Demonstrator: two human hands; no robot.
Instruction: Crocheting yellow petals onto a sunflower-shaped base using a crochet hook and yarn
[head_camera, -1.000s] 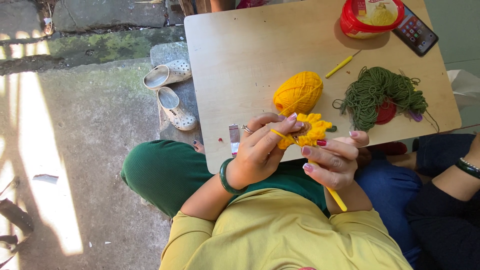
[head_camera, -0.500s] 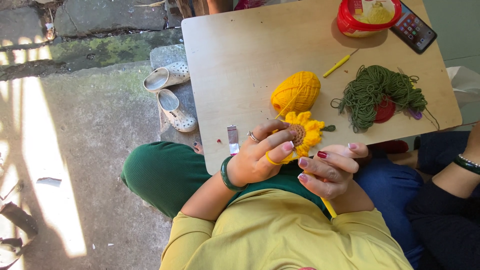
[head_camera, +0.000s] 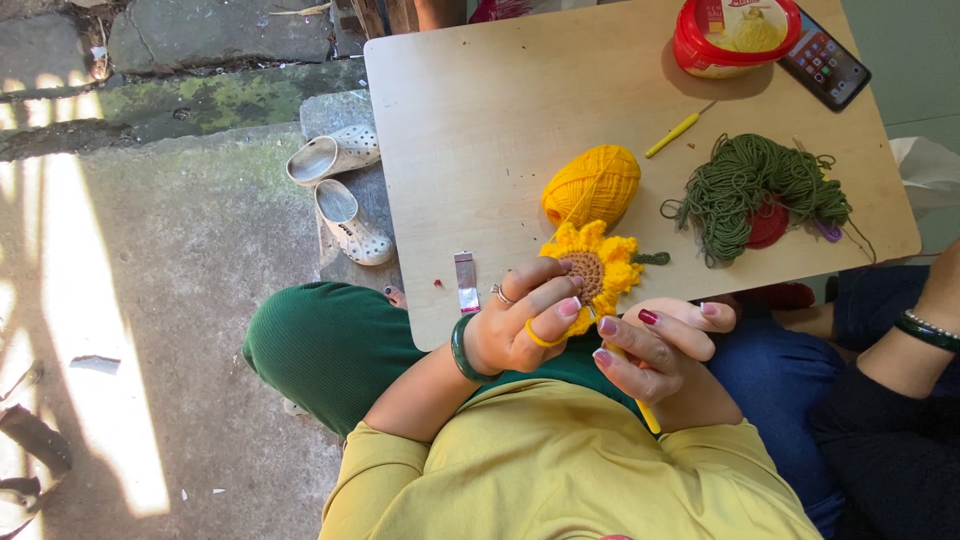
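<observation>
Yellow cloth fills the near edge of the view, the shirt of the person whose two hands work just in front of a pale wooden table (head_camera: 470, 150). Nearest the body, the right hand (head_camera: 655, 350) closes narrowly round a yellow crochet hook (head_camera: 640, 405), whose handle pokes out below the palm while the working end, hidden by the fingers, points at the flower. Just left of it, the left hand (head_camera: 520, 325) pinches a crocheted sunflower (head_camera: 598, 270) at the table's near edge, fingers shut on its brown centre, a loop of yellow yarn round one finger and a green bangle on the wrist. Touching the flower on its far side sits a ball of yellow yarn (head_camera: 592, 185) on the table. Left of the flower lies a small silver strip (head_camera: 466, 282). Right of the yarn ball, a loose heap of green yarn (head_camera: 755, 185) covers a red crocheted piece (head_camera: 768, 225), and a second yellow hook (head_camera: 672, 135) lies between ball and heap. At the table's far right corner stands a red tub (head_camera: 735, 35) with its lid on, so its contents cannot be seen, beside a phone (head_camera: 825, 60). Off the table's left side, two pale clogs (head_camera: 340, 185) rest on stone.
</observation>
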